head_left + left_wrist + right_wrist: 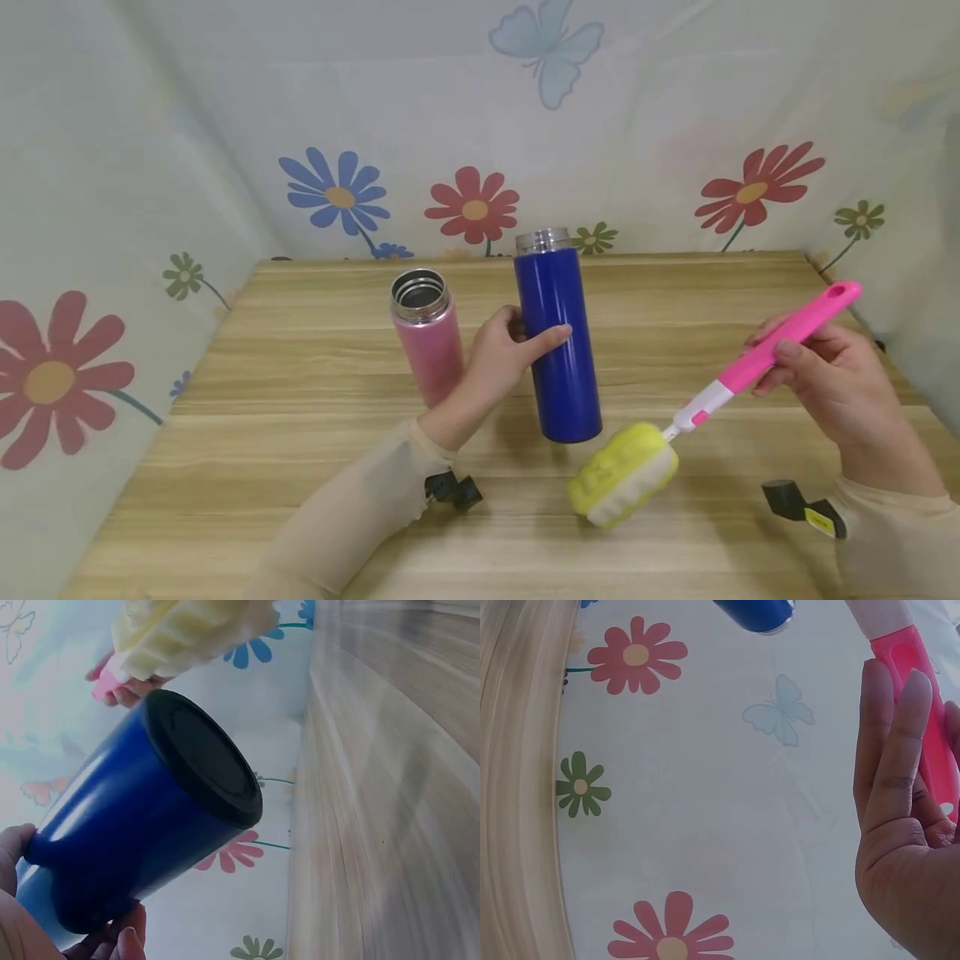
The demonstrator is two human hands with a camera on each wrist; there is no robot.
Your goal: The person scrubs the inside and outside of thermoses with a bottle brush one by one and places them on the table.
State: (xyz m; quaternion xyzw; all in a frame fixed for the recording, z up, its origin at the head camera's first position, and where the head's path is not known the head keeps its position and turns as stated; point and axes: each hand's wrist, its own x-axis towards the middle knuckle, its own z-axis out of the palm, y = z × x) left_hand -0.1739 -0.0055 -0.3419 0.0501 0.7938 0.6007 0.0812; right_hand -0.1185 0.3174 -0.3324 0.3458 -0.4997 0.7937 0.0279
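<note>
Blue and glossy, the tall bottle (566, 379) is occupying the middle of the head view, its long axis running nearly upright and its silvery mouth pointing just short of 12 o'clock. Its base is hanging above the table (315, 367); in the left wrist view that dark base is facing between 1 and 2 o'clock. The left hand (498, 358) is gripping the bottle from its 9 o'clock side, the thumb lying across the front and the other fingers curling behind, spread only as far apart as the bottle's width.

At the blue bottle's 4 o'clock, the right hand (836, 379) is holding a brush (705, 404) by its pink handle, pinching it between thumb and fingers; in the right wrist view two fingers are stretching nearly straight along it. The brush's long axis is slanting, the handle end pointing to 2 o'clock and the yellow-and-white sponge head (626, 475) to 8 o'clock. That head is hovering near the bottle's base, toward 5 o'clock, without touching it.

At the blue bottle's 9 o'clock, a pink bottle (431, 350) is standing on the table, its mouth facing up and the left forearm partly covering its lower end.
</note>
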